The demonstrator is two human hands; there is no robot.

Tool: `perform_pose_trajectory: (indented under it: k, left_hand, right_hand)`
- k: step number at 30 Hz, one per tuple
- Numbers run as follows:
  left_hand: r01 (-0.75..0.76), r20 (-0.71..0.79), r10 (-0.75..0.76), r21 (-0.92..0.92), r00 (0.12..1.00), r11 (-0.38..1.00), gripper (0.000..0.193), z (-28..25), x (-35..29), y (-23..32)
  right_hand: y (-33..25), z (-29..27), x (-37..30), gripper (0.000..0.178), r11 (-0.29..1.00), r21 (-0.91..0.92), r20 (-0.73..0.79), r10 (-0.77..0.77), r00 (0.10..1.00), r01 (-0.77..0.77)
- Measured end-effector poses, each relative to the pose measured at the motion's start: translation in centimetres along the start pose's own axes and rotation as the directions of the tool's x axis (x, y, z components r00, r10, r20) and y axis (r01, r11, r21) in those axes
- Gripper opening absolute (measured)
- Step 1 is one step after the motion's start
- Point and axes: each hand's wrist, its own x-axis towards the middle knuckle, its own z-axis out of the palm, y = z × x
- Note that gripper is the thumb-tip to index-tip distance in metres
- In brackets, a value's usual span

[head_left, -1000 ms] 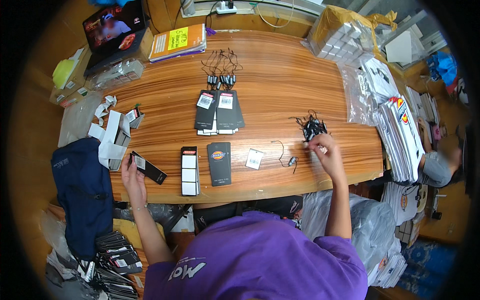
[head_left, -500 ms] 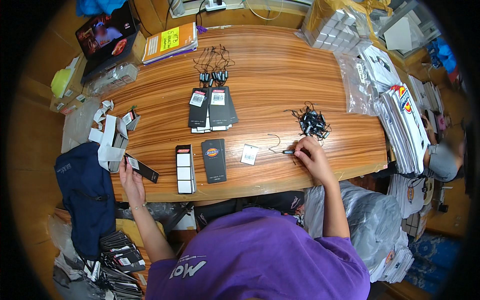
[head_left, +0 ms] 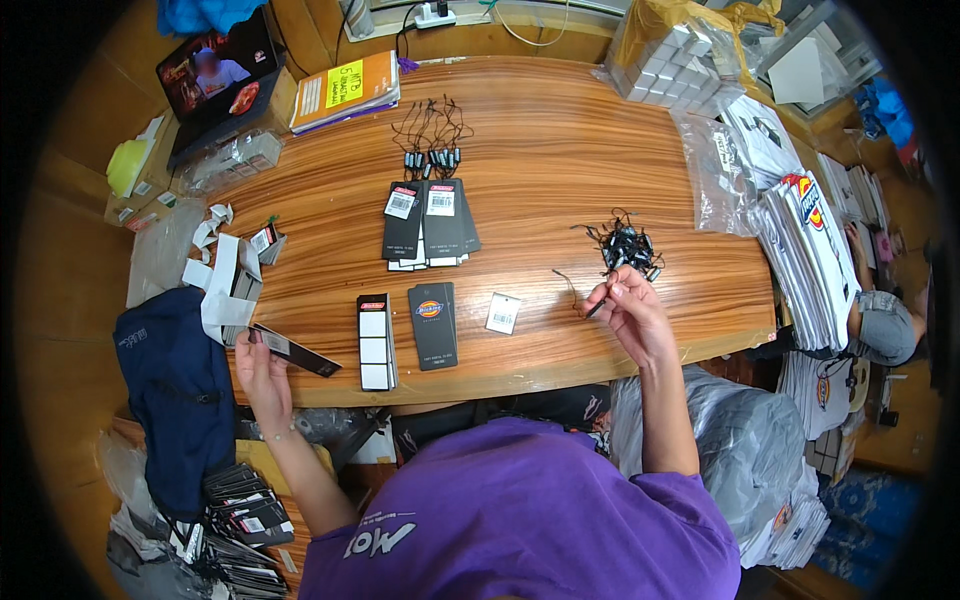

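My left hand [head_left: 263,378] pinches a black hang tag [head_left: 302,355] by one end, beside a stack of tags wrapped in white paper [head_left: 232,290]. In my right hand [head_left: 640,318] is a black tag string [head_left: 597,308], its thin cord curling out to the left. Just beyond that hand lies a tangled pile of black tag strings [head_left: 627,248]. Between my hands rest a stack of tags with white panels [head_left: 374,345], a stack of dark grey tags [head_left: 434,330] and a small white barcode tag [head_left: 503,313]. Farther back, several strung tags [head_left: 440,225] lie grouped, cords pointing away.
A laptop [head_left: 220,80] and an orange notebook [head_left: 345,90] stand at the far left. At the far right are small white boxes in plastic [head_left: 675,60], a clear bag [head_left: 715,170] and stacked white packages [head_left: 808,260]. A dark blue bag [head_left: 172,390] hangs at the left edge.
The tag in my left hand has swung outward and tilted, now showing at a slant. My right hand has turned and lifted the string, which now points toward me. The view has shifted slightly.
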Motion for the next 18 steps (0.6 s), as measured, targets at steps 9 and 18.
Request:
perform_pose_trajectory:
  k: [9,18]
  left_hand:
    - [0.289,0.492,-0.359,0.216,0.793,0.933,0.013,16.2,-2.5,-1.0]
    - [0.258,0.520,-0.414,0.348,0.747,0.901,0.016,21.2,-2.8,-4.6]
  right_hand:
    - [1.6,5.7,0.8,0.003,0.996,0.092,0.083,-0.029,0.996,0.021]
    - [3.0,9.5,0.9,0.004,0.994,0.012,0.050,-0.112,0.992,0.112]
